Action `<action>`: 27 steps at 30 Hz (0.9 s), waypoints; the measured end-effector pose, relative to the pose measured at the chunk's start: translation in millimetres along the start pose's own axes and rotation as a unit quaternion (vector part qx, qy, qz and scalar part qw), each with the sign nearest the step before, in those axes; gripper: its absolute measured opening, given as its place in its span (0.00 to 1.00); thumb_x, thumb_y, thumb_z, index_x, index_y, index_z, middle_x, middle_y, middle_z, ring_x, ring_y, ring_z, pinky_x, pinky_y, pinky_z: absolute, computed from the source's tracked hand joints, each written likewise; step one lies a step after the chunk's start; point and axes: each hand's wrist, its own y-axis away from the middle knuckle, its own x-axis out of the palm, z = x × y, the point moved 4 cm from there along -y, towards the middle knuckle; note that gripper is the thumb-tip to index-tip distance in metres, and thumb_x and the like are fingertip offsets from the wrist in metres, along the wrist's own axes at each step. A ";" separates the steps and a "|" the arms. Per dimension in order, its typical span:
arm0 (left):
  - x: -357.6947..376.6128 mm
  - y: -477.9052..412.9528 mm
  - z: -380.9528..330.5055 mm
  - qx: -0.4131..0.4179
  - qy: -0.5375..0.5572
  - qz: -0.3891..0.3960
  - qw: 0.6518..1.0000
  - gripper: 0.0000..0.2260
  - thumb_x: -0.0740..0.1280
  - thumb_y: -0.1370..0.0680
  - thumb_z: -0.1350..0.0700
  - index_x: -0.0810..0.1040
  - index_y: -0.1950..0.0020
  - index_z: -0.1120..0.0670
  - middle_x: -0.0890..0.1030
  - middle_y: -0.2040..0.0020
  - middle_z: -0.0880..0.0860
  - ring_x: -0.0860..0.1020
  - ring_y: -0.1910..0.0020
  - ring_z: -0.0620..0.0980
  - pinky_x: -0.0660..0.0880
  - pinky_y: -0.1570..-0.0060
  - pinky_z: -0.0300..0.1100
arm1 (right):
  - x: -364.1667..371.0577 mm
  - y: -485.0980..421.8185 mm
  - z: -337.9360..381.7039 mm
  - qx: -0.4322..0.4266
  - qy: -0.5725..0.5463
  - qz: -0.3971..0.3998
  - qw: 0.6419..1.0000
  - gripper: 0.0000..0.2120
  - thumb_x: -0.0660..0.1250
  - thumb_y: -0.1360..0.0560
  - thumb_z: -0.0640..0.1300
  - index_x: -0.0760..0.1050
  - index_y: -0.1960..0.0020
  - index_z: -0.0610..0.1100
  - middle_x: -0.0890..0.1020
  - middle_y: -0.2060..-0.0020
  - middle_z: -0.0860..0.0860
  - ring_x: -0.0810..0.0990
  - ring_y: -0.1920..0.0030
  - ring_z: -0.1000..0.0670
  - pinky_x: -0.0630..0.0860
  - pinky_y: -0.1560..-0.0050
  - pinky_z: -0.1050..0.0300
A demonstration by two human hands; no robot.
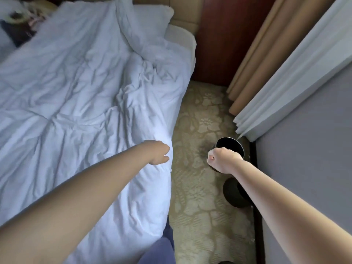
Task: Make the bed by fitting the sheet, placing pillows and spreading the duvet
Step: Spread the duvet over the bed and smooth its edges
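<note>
Along the duvet's (76, 82) 3 o'clock edge, a carpet (200, 187) strip is lying open. The left hand (159, 152) is gripping that edge; the duvet is running lengthwise toward 12 o'clock. The right hand (222, 159) is hovering clenched, empty.

left hand (159, 152) grip on duvet (76, 82) edge unclear, pillow (152, 18) partly covered, clutter (19, 18) top left blurred

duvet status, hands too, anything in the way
Left hand at duvet side edge, grip unclear. Right hand fisted, empty, over carpet. Duvet spread, rumpled. Black bin on carpet close by.
</note>
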 end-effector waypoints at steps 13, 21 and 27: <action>-185.8 -132.3 130.2 -0.065 0.032 -0.050 0.996 0.17 0.54 0.19 0.47 0.70 0.36 0.55 0.73 0.37 0.55 0.73 0.41 0.56 0.69 0.48 0.45 | -189.7 -165.7 -18.5 0.023 -0.046 -0.044 0.998 0.14 0.54 0.19 0.51 0.75 0.43 0.48 0.78 0.46 0.47 0.76 0.45 0.44 0.70 0.50 0.56; -296.6 -252.4 161.4 -0.095 0.072 -0.056 0.991 0.20 0.54 0.19 0.48 0.67 0.32 0.58 0.70 0.32 0.56 0.71 0.36 0.55 0.66 0.46 0.42 | -294.1 -322.8 -66.6 -0.008 -0.072 -0.026 0.997 0.12 0.55 0.20 0.52 0.74 0.54 0.48 0.81 0.52 0.48 0.79 0.50 0.46 0.74 0.44 0.51; -389.5 -354.3 181.7 -0.096 0.097 -0.058 0.989 0.20 0.54 0.18 0.47 0.67 0.31 0.57 0.69 0.32 0.56 0.70 0.35 0.55 0.67 0.41 0.43 | -385.7 -422.5 -103.6 -0.034 -0.042 -0.015 0.998 0.16 0.54 0.19 0.50 0.76 0.44 0.44 0.80 0.48 0.47 0.78 0.47 0.45 0.74 0.44 0.49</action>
